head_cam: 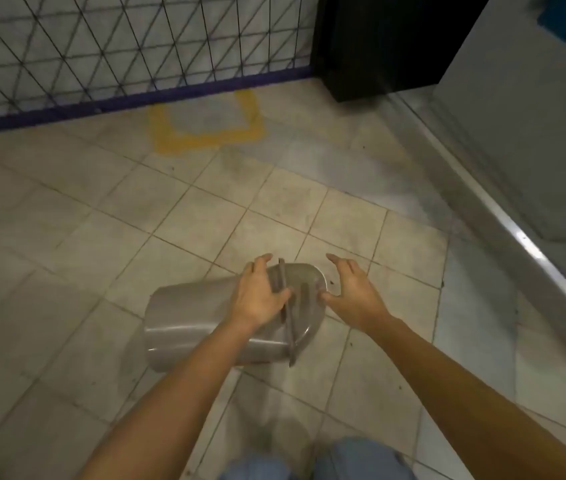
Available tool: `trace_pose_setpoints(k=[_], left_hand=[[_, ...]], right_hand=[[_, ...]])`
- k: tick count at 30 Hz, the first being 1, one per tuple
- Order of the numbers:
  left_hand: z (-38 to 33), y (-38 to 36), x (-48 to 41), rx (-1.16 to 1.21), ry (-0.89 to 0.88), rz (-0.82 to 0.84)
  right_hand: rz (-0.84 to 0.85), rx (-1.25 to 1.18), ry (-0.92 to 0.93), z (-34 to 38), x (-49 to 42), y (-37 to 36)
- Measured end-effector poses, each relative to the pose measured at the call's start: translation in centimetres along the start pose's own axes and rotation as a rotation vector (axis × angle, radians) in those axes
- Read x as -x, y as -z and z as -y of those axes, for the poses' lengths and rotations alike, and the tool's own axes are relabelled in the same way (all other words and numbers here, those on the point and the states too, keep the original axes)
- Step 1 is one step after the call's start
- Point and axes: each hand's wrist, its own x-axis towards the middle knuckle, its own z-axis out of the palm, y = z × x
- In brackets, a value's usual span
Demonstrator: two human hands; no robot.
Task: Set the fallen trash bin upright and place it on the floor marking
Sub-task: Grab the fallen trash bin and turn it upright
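Observation:
A grey plastic trash bin [191, 323] lies on its side on the tiled floor, its lidded top end pointing right. My left hand [257, 294] rests on the bin near the lid's rim, fingers spread over it and the thumb against the rim. Just right of the lid my right hand [352, 292] hovers with fingers apart, its thumb close to the lid's edge and holding nothing. The floor marking [205, 138] is a yellow taped square outline farther ahead, against the base of the fence.
A wire mesh fence with a purple bottom bar [136, 98] runs across the back. A black cabinet [378, 46] stands at the back right. A raised metal threshold [517, 233] runs diagonally along the right. My knees in blue trousers [343, 462] are at the bottom.

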Motion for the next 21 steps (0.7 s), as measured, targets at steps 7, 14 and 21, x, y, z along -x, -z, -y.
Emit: trace_pose_setpoints(k=[7, 14, 21], left_hand=[[2.1, -3.1, -1.6, 0.016, -0.033, -0.035], [2.1, -4.7, -1.8, 0.072, 0.069, -0.053], [2.2, -4.9, -2.2, 0.262, 0.203, -0.015]], right_hand=[[0.077, -0.238, -0.177, -2.3, -1.0, -4.9], [0.071, -0.316, -0.185, -2.7, -1.2, -5.7], [0.072, -0.347, -0.175, -3.0, -1.2, -5.9]])
